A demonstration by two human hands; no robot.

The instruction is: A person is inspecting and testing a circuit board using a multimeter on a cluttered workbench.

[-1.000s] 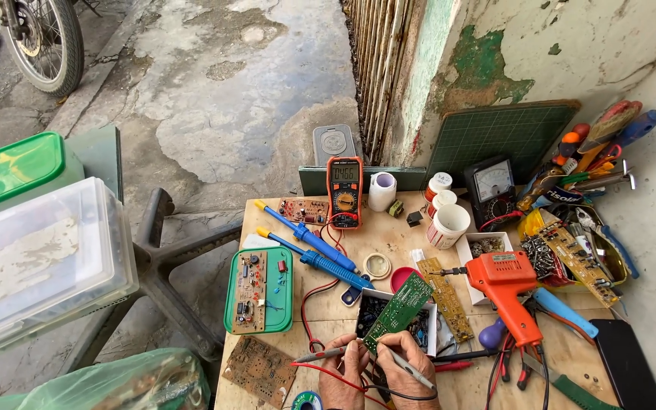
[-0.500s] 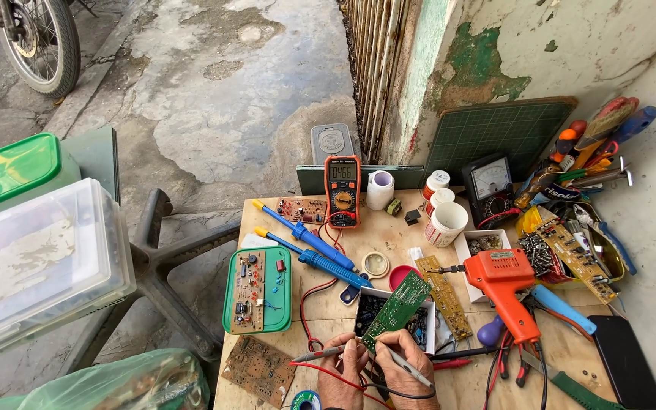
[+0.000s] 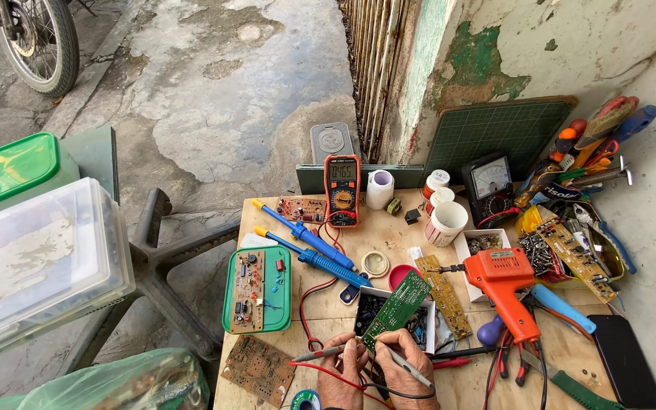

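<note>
At the near edge of a small wooden table point(image 3: 400, 228), my left hand point(image 3: 341, 373) grips a red probe with its tip pointing left. My right hand point(image 3: 404, 367) holds a thin black probe, and its fingers rest at the lower end of a tilted green circuit board point(image 3: 396, 310). The board leans over an open box of parts point(image 3: 373, 307). Red and black leads run from my hands toward an orange multimeter point(image 3: 342, 190) standing at the back of the table.
Two blue desoldering pumps point(image 3: 305, 241), a green tray with a circuit board point(image 3: 257, 288), an orange soldering gun point(image 3: 506, 288), cups, an analog meter point(image 3: 489, 182), a dark phone point(image 3: 626, 361) and many tools crowd the table. Plastic bins point(image 3: 32, 250) stand left; a wheel point(image 3: 39, 42) is far left.
</note>
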